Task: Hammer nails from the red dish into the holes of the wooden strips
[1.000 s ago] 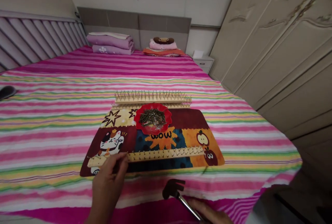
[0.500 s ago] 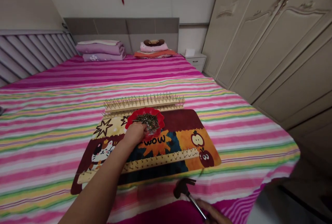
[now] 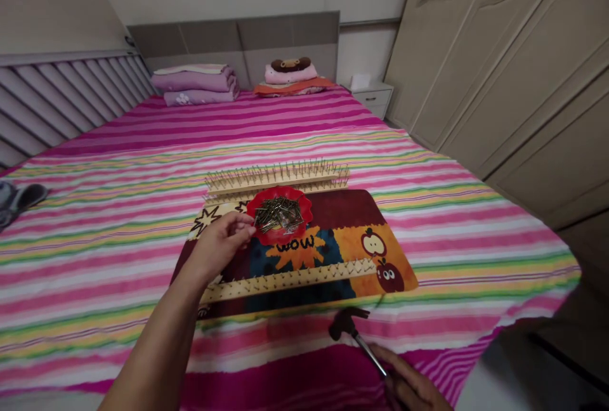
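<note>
My left hand [image 3: 219, 247] hovers just left of a red dish [image 3: 280, 215] heaped with small nails; its fingertips are pinched together near the dish rim, and what they hold is too small to make out. A long wooden strip [image 3: 290, 278] with a row of nails lies across a colourful cartoon mat [image 3: 352, 224], just below that hand. My right hand [image 3: 413, 387] grips the metal handle of a hammer [image 3: 352, 327] at the bed's near edge, its dark head resting over the striped sheet.
Two more nailed wooden strips [image 3: 278, 177] lie behind the dish. The striped bed [image 3: 143, 163] carries folded bedding [image 3: 197, 81] and a plush toy on pillows [image 3: 291, 73] by the headboard. A wardrobe [image 3: 514, 68] stands right; a dark object [image 3: 21, 198] lies far left.
My left hand went from the wooden strip's left end up into the nail dish, then drew back to the dish's left edge. The hammer and right hand stayed low at the near edge.
</note>
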`<state>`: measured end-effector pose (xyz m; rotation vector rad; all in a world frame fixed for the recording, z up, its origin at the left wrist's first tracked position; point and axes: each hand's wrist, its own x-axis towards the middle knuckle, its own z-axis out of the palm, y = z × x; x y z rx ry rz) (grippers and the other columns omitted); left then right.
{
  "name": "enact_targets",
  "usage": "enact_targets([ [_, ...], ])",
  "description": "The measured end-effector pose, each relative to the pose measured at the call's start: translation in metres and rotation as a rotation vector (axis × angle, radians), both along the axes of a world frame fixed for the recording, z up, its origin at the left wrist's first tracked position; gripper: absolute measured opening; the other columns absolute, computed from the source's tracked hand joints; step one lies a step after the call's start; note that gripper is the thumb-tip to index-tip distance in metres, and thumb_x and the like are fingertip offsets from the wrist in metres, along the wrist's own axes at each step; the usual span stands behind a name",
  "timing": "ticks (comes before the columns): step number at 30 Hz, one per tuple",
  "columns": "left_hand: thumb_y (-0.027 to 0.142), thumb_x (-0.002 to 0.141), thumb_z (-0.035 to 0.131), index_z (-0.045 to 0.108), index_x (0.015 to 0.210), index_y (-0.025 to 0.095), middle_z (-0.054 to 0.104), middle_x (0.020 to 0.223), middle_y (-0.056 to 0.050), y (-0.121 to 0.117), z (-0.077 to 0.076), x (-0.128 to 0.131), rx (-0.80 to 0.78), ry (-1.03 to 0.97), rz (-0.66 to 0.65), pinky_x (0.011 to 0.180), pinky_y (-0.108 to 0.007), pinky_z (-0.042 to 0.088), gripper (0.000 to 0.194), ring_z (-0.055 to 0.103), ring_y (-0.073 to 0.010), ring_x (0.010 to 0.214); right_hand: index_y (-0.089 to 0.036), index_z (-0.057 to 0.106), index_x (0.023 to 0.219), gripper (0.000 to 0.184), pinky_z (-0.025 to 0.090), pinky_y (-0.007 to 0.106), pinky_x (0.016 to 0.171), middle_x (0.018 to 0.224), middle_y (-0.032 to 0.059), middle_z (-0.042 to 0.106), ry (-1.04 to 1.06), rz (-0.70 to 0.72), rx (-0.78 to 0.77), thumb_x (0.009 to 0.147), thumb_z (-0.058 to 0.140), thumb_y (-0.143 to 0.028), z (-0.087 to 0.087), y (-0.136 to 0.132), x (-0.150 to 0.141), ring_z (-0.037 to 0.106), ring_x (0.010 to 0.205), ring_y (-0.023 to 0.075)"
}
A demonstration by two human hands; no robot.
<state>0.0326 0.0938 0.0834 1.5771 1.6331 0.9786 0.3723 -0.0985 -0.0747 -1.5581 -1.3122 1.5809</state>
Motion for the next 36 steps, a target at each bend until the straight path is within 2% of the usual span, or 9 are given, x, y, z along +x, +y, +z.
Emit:
enact_targets([
  [2,0.04,0.061,0.07,0.061,0.084,0.016,0.061,0.066,0.001,-0.033,0.001,-0.012,-0.004,-0.25,0.134,0.055,-0.025,0.046,0.034,0.055,-0.0109,0.055,-0.022,0.056,0.129,0.059,0.041,0.025,0.05,0.055,-0.0029,0.05,0.047,-0.037,-0.064,0.082,0.048,-0.057,0.003,-0.001,-0.004,0.048,0.05,0.0148],
  [4,0.038,0.058,0.073,0.061,0.078,0.016,0.061,0.065,0.001,-0.062,-0.008,-0.019,-0.004,-0.395,0.252,0.056,-0.025,0.047,0.033,0.056,-0.0106,0.054,-0.021,0.053,0.13,0.061,0.033,0.023,0.045,0.053,-0.0056,0.041,0.096,-0.07,-0.111,0.081,0.049,-0.056,0.007,-0.001,-0.009,0.04,0.047,0.0126],
  [9,0.04,0.055,0.075,0.06,0.073,0.015,0.064,0.065,0.0,-0.099,-0.047,-0.019,-0.047,-0.475,0.375,0.057,-0.024,0.05,0.034,0.059,-0.011,0.057,-0.018,0.042,0.137,0.065,0.012,0.019,0.037,0.051,-0.0089,0.037,0.148,-0.112,-0.204,0.082,0.047,-0.053,0.013,-0.004,-0.016,0.024,0.037,0.0073],
  [13,0.044,0.056,0.072,0.063,0.08,0.016,0.067,0.069,-0.001,-0.102,-0.071,-0.017,-0.025,-0.391,0.421,0.064,-0.026,0.052,0.039,0.063,-0.0139,0.065,-0.017,0.036,0.14,0.069,0.008,0.017,0.033,0.051,-0.0096,0.038,0.131,-0.113,-0.22,0.082,0.045,-0.053,0.01,-0.006,-0.017,0.02,0.033,0.0053],
  [17,0.048,0.059,0.068,0.065,0.082,0.016,0.069,0.071,-0.002,-0.1,-0.082,-0.018,-0.065,-0.276,0.448,0.065,-0.027,0.052,0.039,0.063,-0.0147,0.065,-0.019,0.038,0.139,0.071,0.009,0.016,0.03,0.053,-0.0083,0.041,0.101,-0.115,-0.188,0.08,0.043,-0.058,0.008,-0.008,-0.018,0.022,0.03,0.0044],
  [24,0.044,0.063,0.064,0.068,0.078,0.021,0.07,0.069,0.0,-0.099,-0.085,-0.015,-0.029,-0.111,0.456,0.063,-0.025,0.05,0.028,0.064,-0.0156,0.066,-0.019,0.037,0.139,0.07,0.012,0.018,0.031,0.057,-0.0067,0.042,0.06,-0.063,-0.155,0.082,0.041,-0.06,0.008,-0.01,-0.017,0.023,0.033,0.0062],
  [27,0.043,0.065,0.062,0.068,0.076,0.022,0.07,0.067,0.001,-0.1,-0.085,-0.015,0.01,-0.051,0.424,0.062,-0.025,0.05,0.025,0.064,-0.0158,0.064,-0.02,0.042,0.138,0.07,0.018,0.021,0.037,0.056,-0.0065,0.037,0.036,-0.01,-0.09,0.082,0.042,-0.062,0.012,-0.009,-0.017,0.024,0.04,0.0087],
  [31,0.042,0.066,0.06,0.068,0.078,0.023,0.071,0.071,0.001,-0.101,-0.088,-0.015,0.038,0.011,0.405,0.065,-0.026,0.05,0.024,0.065,-0.0163,0.067,-0.023,0.045,0.137,0.065,0.027,0.024,0.045,0.054,-0.0064,0.033,-0.03,0.104,0.018,0.085,0.037,-0.061,0.034,-0.002,-0.025,0.031,0.047,0.0125],
  [36,0.042,0.068,0.059,0.068,0.079,0.023,0.071,0.07,0.0,-0.102,-0.093,-0.012,0.031,0.04,0.419,0.064,-0.026,0.05,0.024,0.064,-0.0165,0.066,-0.024,0.041,0.139,0.053,0.029,0.024,0.048,0.058,-0.0057,0.037,-0.03,0.255,0.113,0.091,0.036,-0.047,0.087,0.017,-0.055,0.034,0.05,0.0121],
])
